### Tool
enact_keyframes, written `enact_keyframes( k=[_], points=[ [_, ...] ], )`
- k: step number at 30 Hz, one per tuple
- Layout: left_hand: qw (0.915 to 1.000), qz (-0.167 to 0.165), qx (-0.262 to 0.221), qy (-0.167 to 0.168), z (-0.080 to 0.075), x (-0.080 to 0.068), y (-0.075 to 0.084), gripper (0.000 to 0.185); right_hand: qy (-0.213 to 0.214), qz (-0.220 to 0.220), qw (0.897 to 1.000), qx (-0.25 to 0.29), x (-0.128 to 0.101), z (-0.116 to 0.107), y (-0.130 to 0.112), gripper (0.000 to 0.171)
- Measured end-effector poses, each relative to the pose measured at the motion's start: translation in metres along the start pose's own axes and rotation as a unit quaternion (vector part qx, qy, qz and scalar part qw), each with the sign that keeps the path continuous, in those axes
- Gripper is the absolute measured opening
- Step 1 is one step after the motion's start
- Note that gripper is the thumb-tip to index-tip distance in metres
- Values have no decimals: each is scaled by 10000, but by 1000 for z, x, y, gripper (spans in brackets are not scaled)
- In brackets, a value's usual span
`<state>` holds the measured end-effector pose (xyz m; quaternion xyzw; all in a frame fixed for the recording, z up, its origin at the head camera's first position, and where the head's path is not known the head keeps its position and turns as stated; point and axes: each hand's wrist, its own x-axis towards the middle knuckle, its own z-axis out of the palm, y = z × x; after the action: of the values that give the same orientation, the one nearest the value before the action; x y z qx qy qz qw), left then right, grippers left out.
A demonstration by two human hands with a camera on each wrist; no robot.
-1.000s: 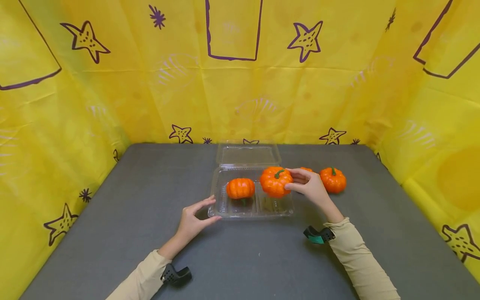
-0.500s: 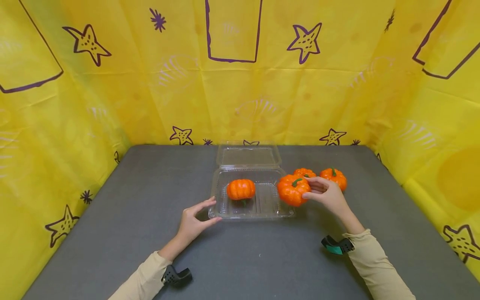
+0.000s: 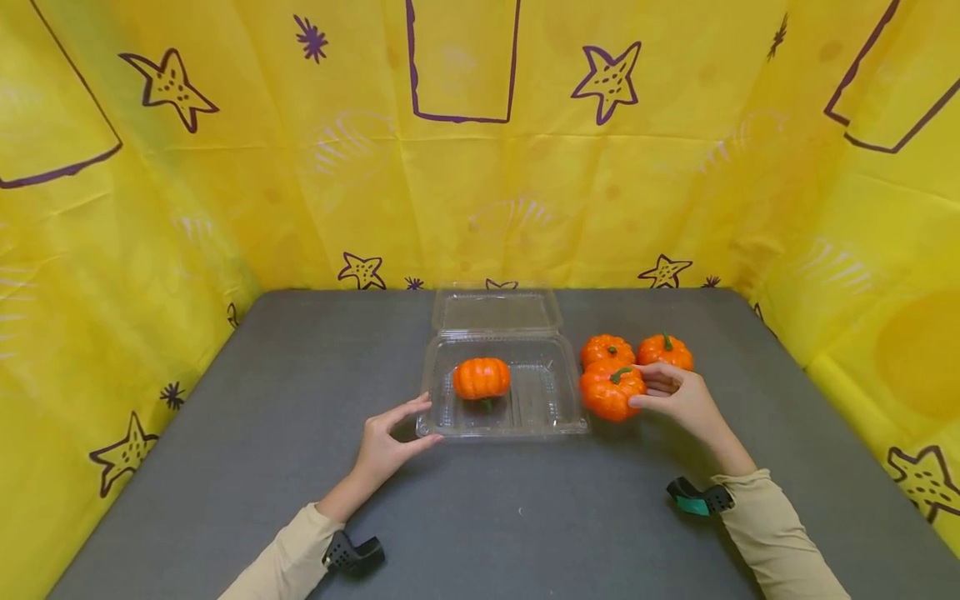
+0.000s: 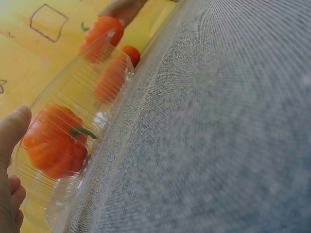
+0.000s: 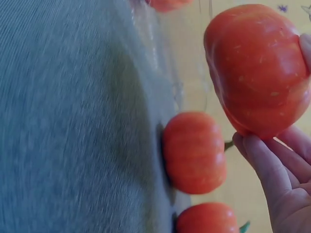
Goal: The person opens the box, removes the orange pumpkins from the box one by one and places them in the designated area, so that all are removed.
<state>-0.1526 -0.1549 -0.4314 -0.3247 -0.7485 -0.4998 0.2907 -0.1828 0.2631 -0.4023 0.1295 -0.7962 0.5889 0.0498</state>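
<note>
Clear clamshell container (image 3: 504, 392), lid hinged open at the back, on grey table (image 3: 480, 517) — one pumpkin (image 3: 482, 377) lies in its left compartment, the right compartment empty. Right hand (image 3: 678, 400) grips a second pumpkin (image 3: 611, 392) between curled fingers and thumb, just right of the container, outside it. Two more pumpkins (image 3: 607, 348) (image 3: 664, 351) sit behind that one, close together. Left hand (image 3: 386, 442) — fingers straight, touching the container's front left corner. Yellow star-printed sheets (image 3: 225, 167) wall the table; nothing crowds the container's front or left side.

Bright, even light with soft shadows. The head view is sharp, bowed at its edges. Both wrist views are blurred; the desk (image 4: 218, 121) smears.
</note>
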Motion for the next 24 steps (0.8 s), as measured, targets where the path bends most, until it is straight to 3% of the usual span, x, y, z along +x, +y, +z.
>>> enact_keyframes(
  k=[8,24],
  points=[
    [10000,53,69,20,0,2,1,48,-120,178,9994,-282,0,-5,11,42],
    [10000,30,42,34,0,2,1,48,-493,365,9939,-916,2,-7,24,41]
  ],
)
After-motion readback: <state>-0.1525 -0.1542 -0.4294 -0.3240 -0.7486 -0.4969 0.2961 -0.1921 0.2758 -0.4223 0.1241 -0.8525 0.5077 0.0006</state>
